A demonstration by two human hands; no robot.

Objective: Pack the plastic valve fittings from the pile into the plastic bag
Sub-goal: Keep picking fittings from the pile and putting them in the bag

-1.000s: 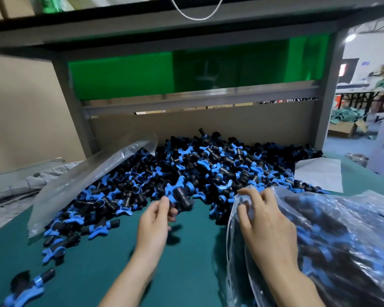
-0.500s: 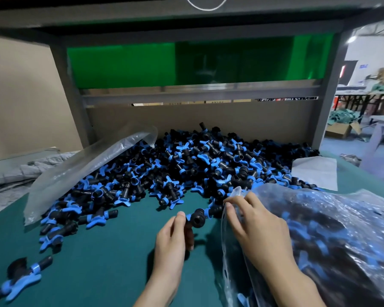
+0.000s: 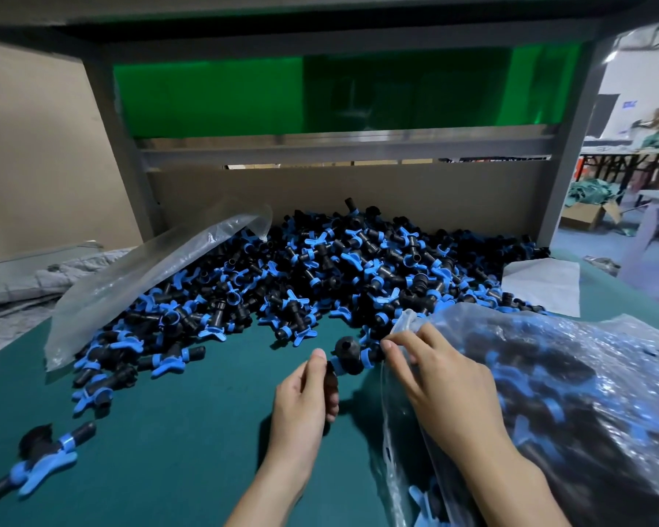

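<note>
Plastic bag [image 3: 624,336] holds valve fittings [image 3: 541,378]; right hand [image 3: 446,382] pinches its mouth, left hand [image 3: 305,401] grips one fitting [image 3: 349,355].

Black-blue valve fitting [image 3: 349,360] at bag [image 3: 548,393] mouth; pile [image 3: 320,275] behind.

Worktop: green mat [image 3: 168,431], 6 to 9 o'clock.
Backboard: tan panel [image 3: 358,195] at 12 o'clock, green sheet [image 3: 214,97] above, grey shelf [image 3: 320,28] overhead.
Frame: grey posts [image 3: 118,146] at 10 and 2 o'clock.
Left: beige board [image 3: 35,146], 9 o'clock.
Room beyond: 2 to 3 o'clock, white wall [image 3: 640,81], ceiling light [image 3: 610,57], cardboard box [image 3: 586,216] on bluish floor [image 3: 586,245].
</note>
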